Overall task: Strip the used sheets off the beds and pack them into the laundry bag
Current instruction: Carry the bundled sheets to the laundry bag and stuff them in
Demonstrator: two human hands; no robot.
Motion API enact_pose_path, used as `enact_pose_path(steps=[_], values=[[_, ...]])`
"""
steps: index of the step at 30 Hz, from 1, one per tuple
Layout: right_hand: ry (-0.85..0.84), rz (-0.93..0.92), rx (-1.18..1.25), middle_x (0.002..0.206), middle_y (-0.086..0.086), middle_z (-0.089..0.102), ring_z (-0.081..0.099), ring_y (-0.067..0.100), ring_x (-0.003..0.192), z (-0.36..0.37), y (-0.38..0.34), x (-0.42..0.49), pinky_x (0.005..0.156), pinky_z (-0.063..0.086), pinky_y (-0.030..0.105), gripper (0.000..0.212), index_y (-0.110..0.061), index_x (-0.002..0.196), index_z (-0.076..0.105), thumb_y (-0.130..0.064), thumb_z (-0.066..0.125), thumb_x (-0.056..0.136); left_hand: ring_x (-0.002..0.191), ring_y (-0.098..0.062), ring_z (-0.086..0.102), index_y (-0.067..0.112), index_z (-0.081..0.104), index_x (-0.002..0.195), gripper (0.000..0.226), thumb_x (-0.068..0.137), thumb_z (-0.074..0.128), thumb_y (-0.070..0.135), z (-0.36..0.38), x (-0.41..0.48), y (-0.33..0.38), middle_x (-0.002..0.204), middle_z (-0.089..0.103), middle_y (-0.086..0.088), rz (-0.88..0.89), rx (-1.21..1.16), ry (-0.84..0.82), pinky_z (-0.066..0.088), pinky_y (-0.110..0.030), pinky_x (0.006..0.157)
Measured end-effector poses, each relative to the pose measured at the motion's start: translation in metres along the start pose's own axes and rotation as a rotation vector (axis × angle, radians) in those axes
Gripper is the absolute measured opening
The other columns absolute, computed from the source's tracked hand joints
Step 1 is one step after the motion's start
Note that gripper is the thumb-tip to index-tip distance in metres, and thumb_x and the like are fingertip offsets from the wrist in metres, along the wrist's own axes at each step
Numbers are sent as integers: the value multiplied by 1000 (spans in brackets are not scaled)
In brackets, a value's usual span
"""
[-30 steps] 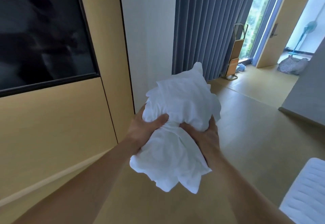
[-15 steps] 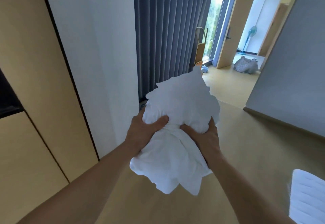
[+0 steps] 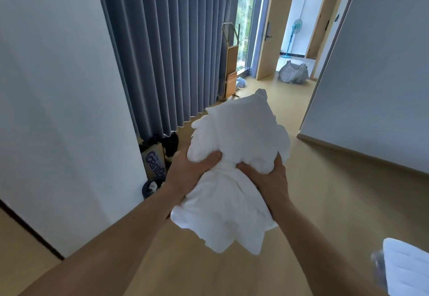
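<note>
A bunched white sheet (image 3: 234, 147) hangs in front of me at chest height. My left hand (image 3: 188, 172) grips its left side, thumb pressed into the cloth. My right hand (image 3: 269, 179) grips the right side from below. Far ahead, a grey patterned laundry bag (image 3: 293, 73) sits slumped on the floor in the open doorway. A white quilted bed corner (image 3: 404, 270) shows at the lower right.
Grey-blue curtains (image 3: 171, 52) hang along the left. A cardboard box (image 3: 154, 162) and dark items sit at the white wall's foot. A wooden stand (image 3: 232, 63) is by the window. A grey wall (image 3: 380, 68) juts in on the right. A fan (image 3: 293, 33) stands beyond the doorway.
My view has turned right: the dark screen and wood panels have slid out on the left, and the doorway with the bag has come closer. Both hands keep the same grip.
</note>
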State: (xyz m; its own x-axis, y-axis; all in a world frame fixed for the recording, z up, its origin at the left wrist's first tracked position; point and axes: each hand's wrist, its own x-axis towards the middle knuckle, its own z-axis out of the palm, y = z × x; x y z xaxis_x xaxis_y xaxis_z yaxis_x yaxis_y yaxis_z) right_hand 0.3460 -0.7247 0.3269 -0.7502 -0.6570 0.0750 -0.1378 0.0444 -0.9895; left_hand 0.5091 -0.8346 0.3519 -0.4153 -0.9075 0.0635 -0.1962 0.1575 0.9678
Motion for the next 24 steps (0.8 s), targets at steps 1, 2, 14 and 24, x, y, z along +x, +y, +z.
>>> enact_pose_path(steps=[1,2,14,24], values=[[-6,4,1,133,-6,56,60,21,116,0,0,21,100,52,47,117,-47,142,38,-74,81,37,118,-16,58,39,50,134,100,48,71,84,8,19,3,131,60,12,0,4,7,47,-46,106],[-11,4,2,133,-6,56,60,21,116,0,-1,40,99,52,48,117,-48,142,38,-74,81,36,118,-17,58,38,49,137,103,48,71,84,15,37,4,131,60,11,2,12,10,47,-48,106],[37,7,-69,137,-4,53,56,24,123,13,10,266,105,48,49,125,-46,146,33,-79,77,34,109,-18,61,40,50,128,99,43,69,88,98,250,17,117,62,14,8,-6,0,50,-43,97],[157,-3,-43,130,-6,59,63,21,112,44,10,476,97,53,49,121,-48,139,41,-77,83,29,92,2,61,44,57,118,59,68,80,64,161,475,29,102,63,24,64,-45,-129,44,-7,69]])
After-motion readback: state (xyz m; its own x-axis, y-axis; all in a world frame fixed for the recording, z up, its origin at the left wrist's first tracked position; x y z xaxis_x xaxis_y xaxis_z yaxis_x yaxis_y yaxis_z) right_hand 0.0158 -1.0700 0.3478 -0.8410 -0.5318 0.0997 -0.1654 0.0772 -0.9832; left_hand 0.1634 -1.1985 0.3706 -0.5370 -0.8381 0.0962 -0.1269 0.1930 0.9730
